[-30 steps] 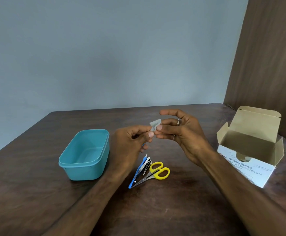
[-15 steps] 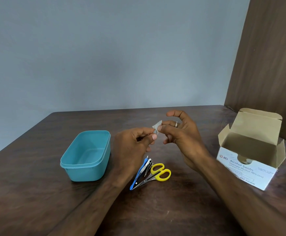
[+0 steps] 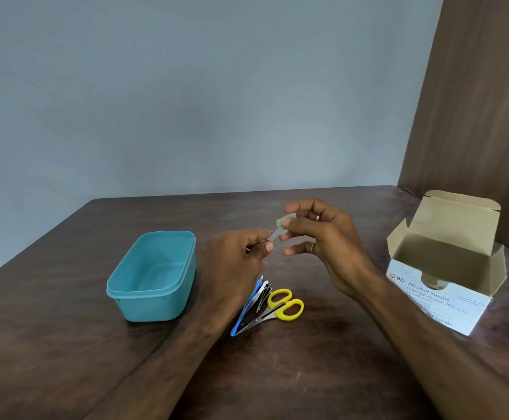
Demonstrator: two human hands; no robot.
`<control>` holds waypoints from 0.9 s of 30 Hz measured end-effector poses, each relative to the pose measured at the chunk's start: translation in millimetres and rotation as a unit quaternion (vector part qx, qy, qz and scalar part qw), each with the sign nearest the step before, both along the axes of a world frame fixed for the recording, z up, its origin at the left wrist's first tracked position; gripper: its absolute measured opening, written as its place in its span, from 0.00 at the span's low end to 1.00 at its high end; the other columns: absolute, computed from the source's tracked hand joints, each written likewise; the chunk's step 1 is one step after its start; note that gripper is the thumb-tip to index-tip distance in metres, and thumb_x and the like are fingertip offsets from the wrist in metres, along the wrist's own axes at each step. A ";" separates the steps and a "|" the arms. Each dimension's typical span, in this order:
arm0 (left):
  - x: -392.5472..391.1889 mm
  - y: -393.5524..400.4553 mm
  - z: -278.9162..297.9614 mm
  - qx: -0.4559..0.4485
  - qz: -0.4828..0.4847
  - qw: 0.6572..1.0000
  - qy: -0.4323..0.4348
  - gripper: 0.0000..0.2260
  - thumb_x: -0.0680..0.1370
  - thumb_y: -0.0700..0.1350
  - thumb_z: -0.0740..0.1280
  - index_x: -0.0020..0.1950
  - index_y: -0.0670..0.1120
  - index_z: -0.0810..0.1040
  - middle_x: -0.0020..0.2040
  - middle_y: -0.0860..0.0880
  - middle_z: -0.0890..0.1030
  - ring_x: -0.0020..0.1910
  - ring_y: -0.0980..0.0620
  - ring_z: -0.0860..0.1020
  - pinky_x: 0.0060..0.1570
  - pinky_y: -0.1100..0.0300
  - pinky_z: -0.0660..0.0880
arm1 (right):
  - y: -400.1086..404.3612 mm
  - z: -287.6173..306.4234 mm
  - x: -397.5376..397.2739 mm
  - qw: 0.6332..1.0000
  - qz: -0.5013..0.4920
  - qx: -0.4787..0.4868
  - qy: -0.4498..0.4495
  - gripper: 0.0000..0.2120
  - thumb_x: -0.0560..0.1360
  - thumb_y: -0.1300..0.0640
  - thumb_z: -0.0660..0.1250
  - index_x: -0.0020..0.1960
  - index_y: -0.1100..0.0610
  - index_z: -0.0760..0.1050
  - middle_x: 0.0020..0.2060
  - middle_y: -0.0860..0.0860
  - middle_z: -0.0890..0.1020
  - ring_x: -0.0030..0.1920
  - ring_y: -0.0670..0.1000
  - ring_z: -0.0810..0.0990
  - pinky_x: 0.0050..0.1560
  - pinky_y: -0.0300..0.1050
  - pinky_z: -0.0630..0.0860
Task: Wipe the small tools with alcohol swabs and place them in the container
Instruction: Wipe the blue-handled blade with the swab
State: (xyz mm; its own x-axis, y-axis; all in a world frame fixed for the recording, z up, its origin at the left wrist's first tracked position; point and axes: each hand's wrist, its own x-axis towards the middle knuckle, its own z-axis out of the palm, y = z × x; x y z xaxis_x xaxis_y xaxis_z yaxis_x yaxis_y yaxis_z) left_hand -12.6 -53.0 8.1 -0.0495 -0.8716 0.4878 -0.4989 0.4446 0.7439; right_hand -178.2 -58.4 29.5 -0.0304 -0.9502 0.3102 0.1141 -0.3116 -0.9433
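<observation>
Here, above the middle of a dark wooden table [image 3: 308, 374], a small metal tool [image 3: 273, 235] is held out by the left hand [image 3: 241, 253], pinched at its near end between thumb and forefinger, while the far end is wrapped in a pale swab [image 3: 283, 221] pinched by the right hand [image 3: 326, 241]. What kind of tool it is cannot be told, since most of it is hidden by the fingers.

The tool is judged light, stiff and thin, and likely slick once wetted with alcohol; a firm pinch at the dry end is therefore called for, with the swab drawn along the bare length. The swab itself is judged soft and limp, apt to fold or slip off unless pressed from both sides.

The remaining tools [image 3: 261, 301] are left in a small pile on the table just below the left hand: yellow-handled scissors [image 3: 285, 306], a blue-handled piece and some steel items lying against one another. Sharp tips are probable, so the handles are thought the safer hold.

The teal container [image 3: 153, 294] is seen open, nothing visible inside, to the left of the pile and near it. An opened swab box [image 3: 442, 286] stands well apart at the right. The job is judged barely begun.
</observation>
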 end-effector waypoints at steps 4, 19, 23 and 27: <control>-0.6 -4.4 -1.0 0.040 -0.016 0.998 0.054 0.10 0.77 0.44 0.71 0.57 0.49 0.84 0.44 0.52 0.86 0.35 0.57 0.84 0.41 0.51 0.83 | -2.4 -1.3 -1.2 0.999 -0.014 -0.001 -0.038 0.10 0.72 0.68 0.73 0.52 0.60 0.81 0.47 0.65 0.83 0.41 0.56 0.84 0.39 0.51 0.83; -1.2 0.0 11.9 0.219 -0.121 0.902 0.352 0.10 0.79 0.34 0.66 0.58 0.41 0.81 0.45 0.39 0.86 0.38 0.42 0.85 0.35 0.59 0.82 | -0.1 -2.5 8.5 0.996 0.021 -0.059 0.065 0.17 0.70 0.73 0.73 0.55 0.59 0.80 0.40 0.56 0.82 0.35 0.50 0.81 0.36 0.47 0.82; -2.5 3.1 13.5 0.226 -0.133 0.898 0.353 0.09 0.78 0.34 0.67 0.55 0.42 0.82 0.42 0.40 0.86 0.35 0.43 0.85 0.33 0.60 0.82 | 0.6 -2.3 6.7 0.995 0.004 -0.069 0.067 0.17 0.69 0.73 0.74 0.55 0.60 0.80 0.39 0.54 0.82 0.35 0.49 0.82 0.35 0.47 0.82; -3.0 4.6 14.3 0.222 -0.130 0.904 0.342 0.09 0.78 0.33 0.67 0.52 0.44 0.83 0.38 0.44 0.86 0.34 0.43 0.85 0.33 0.59 0.82 | 0.7 -1.3 6.2 0.996 -0.009 -0.073 0.058 0.16 0.70 0.72 0.74 0.55 0.60 0.80 0.37 0.51 0.81 0.35 0.48 0.82 0.34 0.46 0.81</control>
